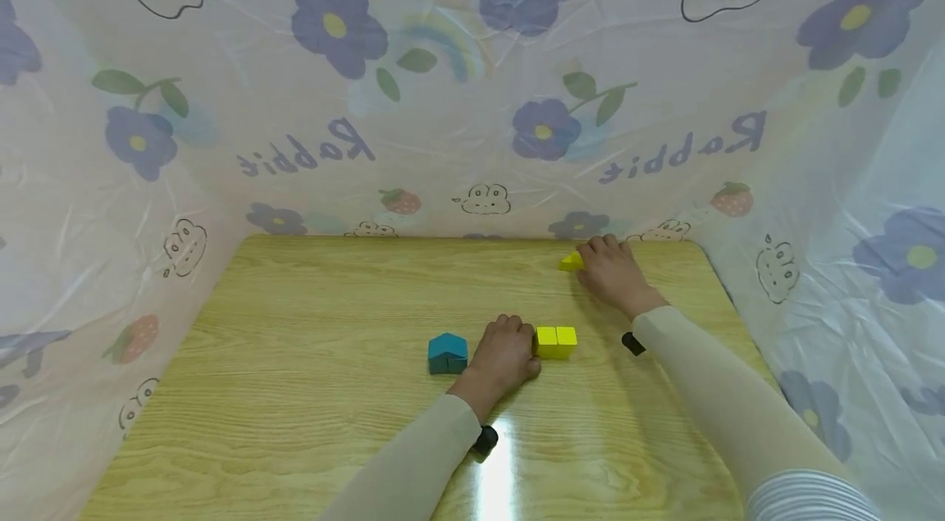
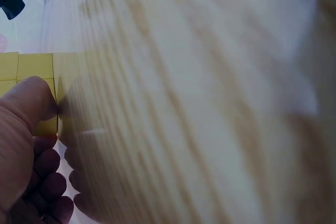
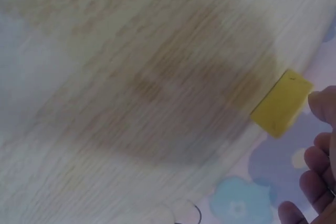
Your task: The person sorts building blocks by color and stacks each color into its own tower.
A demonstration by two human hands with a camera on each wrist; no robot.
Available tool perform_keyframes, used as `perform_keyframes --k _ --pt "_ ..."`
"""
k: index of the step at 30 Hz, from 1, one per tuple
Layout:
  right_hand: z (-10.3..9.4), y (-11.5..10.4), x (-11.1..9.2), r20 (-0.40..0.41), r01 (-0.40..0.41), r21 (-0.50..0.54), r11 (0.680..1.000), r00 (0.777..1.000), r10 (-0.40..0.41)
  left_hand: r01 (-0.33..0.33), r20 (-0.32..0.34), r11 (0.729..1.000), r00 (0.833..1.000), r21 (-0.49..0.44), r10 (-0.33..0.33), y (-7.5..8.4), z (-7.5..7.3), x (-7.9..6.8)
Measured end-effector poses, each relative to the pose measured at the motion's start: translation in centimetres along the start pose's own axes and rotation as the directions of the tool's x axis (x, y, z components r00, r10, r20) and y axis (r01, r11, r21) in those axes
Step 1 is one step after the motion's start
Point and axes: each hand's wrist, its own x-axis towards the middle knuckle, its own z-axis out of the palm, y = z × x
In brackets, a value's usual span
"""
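Note:
My left hand [image 1: 505, 349] rests at the left end of two yellow blocks [image 1: 556, 343] standing side by side. In the left wrist view its thumb [image 2: 37, 98] lies across the nearer block, with the other fingers [image 2: 50, 182] curled beside it. Farther back, my right hand [image 1: 613, 271] is at a small yellow block [image 1: 570, 262], which sits just left of the thumb side. The right wrist view shows that yellow block [image 3: 283, 103] with the thumb tip right at its edge and the other fingers [image 3: 315, 166] loosely bent, apart from it.
A blue block with a peaked top [image 1: 447, 345] stands over dark blocks, left of my left hand. The wooden tabletop [image 1: 310, 406] ends at a patterned cloth wall [image 1: 443, 135] behind the right hand. More cloth rises at both sides.

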Motion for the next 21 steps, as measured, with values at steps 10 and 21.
perform_keyframes --k 10,21 --pt "1.5 0.5 0.8 0.058 -0.038 -0.007 0.999 0.998 0.038 -0.014 -0.023 1.0 1.0 0.002 0.014 0.0 0.1 -0.1" --pt "1.7 -0.1 0.7 0.069 -0.005 -0.01 1.0 0.998 0.006 -0.009 -0.036 1.0 0.999 -0.004 0.008 0.0 0.3 0.0"
